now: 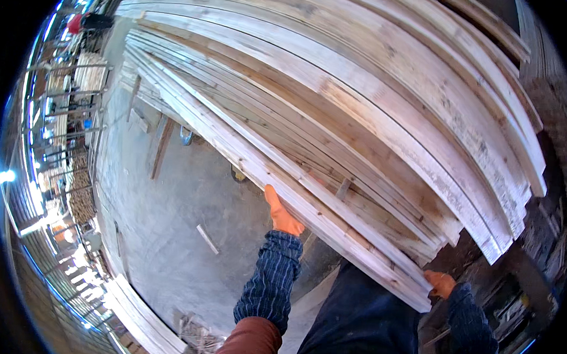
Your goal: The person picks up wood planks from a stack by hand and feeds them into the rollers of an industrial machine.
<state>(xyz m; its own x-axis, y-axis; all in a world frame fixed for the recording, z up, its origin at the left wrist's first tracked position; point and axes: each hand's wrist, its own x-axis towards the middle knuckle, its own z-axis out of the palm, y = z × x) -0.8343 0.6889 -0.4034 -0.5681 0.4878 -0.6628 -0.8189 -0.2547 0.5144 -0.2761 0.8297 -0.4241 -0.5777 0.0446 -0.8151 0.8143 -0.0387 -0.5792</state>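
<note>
Long pale wooden boards (234, 153) run from the far left down to the near right, in front of my body. My left hand (285, 220), in an orange glove, is closed at their near edge; the thumb shows along the side and the fingers are hidden beneath. At the near right end, my right hand (441, 284) is closed around the end of the boards, with part of its grip out of sight. Beyond them lies a lower stack of thin boards (285, 136), and past it a higher pile of wide planks (388, 87).
Grey concrete floor (168, 203) lies to the left, with a short white stick (208, 239) and a brown plank (162, 147) on it. More boards (144, 323) lie at the lower left. Racks of timber (77, 187) line the left wall. A dark cluttered area (518, 301) is at the right.
</note>
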